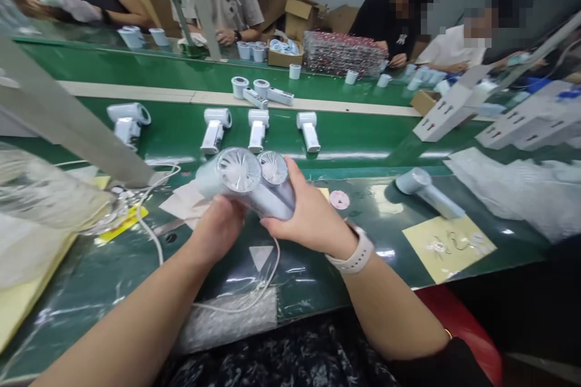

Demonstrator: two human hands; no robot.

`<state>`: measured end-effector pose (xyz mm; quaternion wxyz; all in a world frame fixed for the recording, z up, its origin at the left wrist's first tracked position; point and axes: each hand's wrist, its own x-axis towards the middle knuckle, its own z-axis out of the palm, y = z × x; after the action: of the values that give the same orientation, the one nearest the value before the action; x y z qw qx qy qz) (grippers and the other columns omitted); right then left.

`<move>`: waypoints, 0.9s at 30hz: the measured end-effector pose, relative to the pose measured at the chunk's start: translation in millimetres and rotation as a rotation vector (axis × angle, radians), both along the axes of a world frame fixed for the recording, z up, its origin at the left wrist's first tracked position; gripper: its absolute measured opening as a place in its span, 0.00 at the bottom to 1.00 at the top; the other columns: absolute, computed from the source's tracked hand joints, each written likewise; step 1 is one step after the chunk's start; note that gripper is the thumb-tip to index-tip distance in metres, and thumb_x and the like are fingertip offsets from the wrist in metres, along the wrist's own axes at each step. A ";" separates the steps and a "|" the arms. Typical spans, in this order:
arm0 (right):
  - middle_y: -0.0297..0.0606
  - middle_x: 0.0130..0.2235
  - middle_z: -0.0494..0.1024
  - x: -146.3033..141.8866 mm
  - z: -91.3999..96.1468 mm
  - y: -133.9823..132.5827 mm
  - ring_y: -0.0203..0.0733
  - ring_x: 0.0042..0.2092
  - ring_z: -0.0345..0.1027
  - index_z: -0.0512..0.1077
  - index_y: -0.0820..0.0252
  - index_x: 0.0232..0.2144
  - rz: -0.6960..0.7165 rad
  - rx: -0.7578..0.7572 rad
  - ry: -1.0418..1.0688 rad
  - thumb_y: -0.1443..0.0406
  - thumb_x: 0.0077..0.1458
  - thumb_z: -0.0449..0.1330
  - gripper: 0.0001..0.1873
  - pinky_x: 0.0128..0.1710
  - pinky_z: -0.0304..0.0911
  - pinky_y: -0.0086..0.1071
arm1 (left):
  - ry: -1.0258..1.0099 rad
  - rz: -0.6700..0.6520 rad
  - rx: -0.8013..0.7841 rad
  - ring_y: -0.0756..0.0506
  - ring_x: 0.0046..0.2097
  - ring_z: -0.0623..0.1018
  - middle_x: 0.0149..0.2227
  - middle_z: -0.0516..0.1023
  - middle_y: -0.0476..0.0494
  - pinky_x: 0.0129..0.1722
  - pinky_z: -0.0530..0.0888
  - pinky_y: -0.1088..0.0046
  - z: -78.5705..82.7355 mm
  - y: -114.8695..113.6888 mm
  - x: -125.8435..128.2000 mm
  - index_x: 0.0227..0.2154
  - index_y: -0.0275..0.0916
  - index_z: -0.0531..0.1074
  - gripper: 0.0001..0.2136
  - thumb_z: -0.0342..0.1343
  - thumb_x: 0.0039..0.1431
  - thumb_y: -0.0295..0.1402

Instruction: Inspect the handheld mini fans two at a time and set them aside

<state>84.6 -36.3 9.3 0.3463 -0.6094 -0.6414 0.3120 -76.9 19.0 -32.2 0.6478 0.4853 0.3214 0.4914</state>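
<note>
A pale blue handheld fan (239,170) is in front of me, its round end with radiating spokes turned toward me. My left hand (220,221) is closed at its underside; its fingertips are hidden. A second round end (274,167) sits right beside the first, and I cannot tell whether it belongs to a separate fan. My right hand (313,211) wraps around the pale blue bodies from the right, thumb below and fingers over the far side. A white watch band is on the right wrist. Beneath the hands, a white cable (267,278) crosses the green table.
Several similar fans (258,130) stand on the green belt (354,133) ahead. Another fan (429,192) lies at right, partly on a yellow paper (449,251). Plastic bags (508,187) lie at far right, and a grey post (77,109) rises at left. Co-workers sit opposite.
</note>
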 end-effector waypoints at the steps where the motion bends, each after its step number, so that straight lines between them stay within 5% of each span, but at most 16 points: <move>1: 0.50 0.57 0.72 19.0 6.4 -3.2 0.58 0.53 0.70 0.56 0.57 0.66 -0.016 0.023 -0.120 0.58 0.45 0.68 0.48 0.52 0.67 0.52 | 0.031 -0.028 0.033 0.28 0.67 0.64 0.62 0.70 0.37 0.66 0.64 0.50 -1.2 2.4 -3.1 0.56 0.45 0.71 0.41 0.62 0.42 0.64; 3: 0.49 0.53 0.73 62.3 11.0 -13.6 0.56 0.50 0.71 0.69 0.59 0.56 -0.101 0.005 -0.349 0.57 0.45 0.68 0.34 0.50 0.67 0.48 | 0.135 -0.075 0.101 0.29 0.69 0.60 0.68 0.61 0.38 0.67 0.60 0.46 -2.4 6.2 -9.2 0.61 0.48 0.64 0.38 0.61 0.49 0.60; 6: 0.47 0.43 0.77 127.8 -5.0 -34.8 0.57 0.47 0.72 0.72 0.60 0.49 -0.368 -0.144 -0.611 0.55 0.49 0.64 0.26 0.45 0.68 0.44 | 0.282 -0.094 0.136 0.31 0.70 0.58 0.70 0.56 0.36 0.67 0.59 0.44 -0.9 7.0 -14.7 0.63 0.48 0.58 0.34 0.54 0.58 0.58; 10: 0.56 0.47 0.76 194.1 -43.5 -64.3 0.62 0.50 0.70 0.70 0.67 0.49 -0.551 -0.094 -0.772 0.54 0.51 0.60 0.28 0.47 0.66 0.46 | 0.296 -0.113 0.165 0.32 0.69 0.59 0.69 0.56 0.35 0.66 0.61 0.47 0.6 3.7 -14.4 0.62 0.48 0.56 0.32 0.49 0.61 0.59; 14: 0.59 0.45 0.75 222.0 -65.8 -83.4 0.67 0.50 0.67 0.70 0.68 0.50 -0.729 0.034 -0.990 0.53 0.52 0.58 0.28 0.49 0.63 0.54 | 0.360 -0.144 0.156 0.31 0.68 0.60 0.68 0.56 0.34 0.64 0.64 0.47 -4.8 5.3 -13.9 0.62 0.47 0.56 0.34 0.47 0.60 0.61; 17: 0.65 0.50 0.70 208.3 -68.1 -71.6 0.72 0.53 0.62 0.69 0.70 0.54 -0.909 0.237 -1.004 0.57 0.54 0.58 0.29 0.49 0.61 0.61 | 0.424 -0.139 0.144 0.31 0.68 0.60 0.68 0.57 0.34 0.63 0.65 0.47 -6.4 6.8 -14.9 0.62 0.46 0.55 0.34 0.45 0.60 0.61; 20: 0.62 0.55 0.66 167.2 -66.9 -27.4 0.68 0.59 0.58 0.71 0.68 0.54 -0.692 0.346 -0.797 0.61 0.56 0.55 0.25 0.56 0.57 0.60 | 0.438 -0.123 0.168 0.33 0.68 0.60 0.67 0.57 0.34 0.64 0.64 0.48 -3.1 4.3 -14.8 0.62 0.46 0.56 0.32 0.46 0.61 0.59; 23: 0.55 0.62 0.62 120.2 -68.8 40.2 0.61 0.65 0.54 0.76 0.62 0.50 -0.374 0.197 -0.597 0.61 0.57 0.57 0.21 0.62 0.54 0.53 | 0.451 -0.109 0.184 0.32 0.68 0.60 0.65 0.59 0.33 0.64 0.63 0.47 0.0 0.3 -14.5 0.60 0.46 0.57 0.30 0.47 0.62 0.58; 27: 0.58 0.63 0.61 73.2 -72.4 131.2 0.63 0.62 0.59 0.80 0.63 0.46 -0.417 0.095 -0.538 0.59 0.57 0.59 0.19 0.59 0.56 0.54 | 0.510 -0.067 0.286 0.34 0.65 0.63 0.64 0.59 0.33 0.63 0.65 0.49 -2.7 0.7 -17.4 0.60 0.45 0.58 0.28 0.48 0.64 0.54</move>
<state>157.8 94.9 -63.0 0.2490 -0.7710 -0.5852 0.0321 -94.4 19.7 -34.8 0.4870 0.6898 0.3853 0.3723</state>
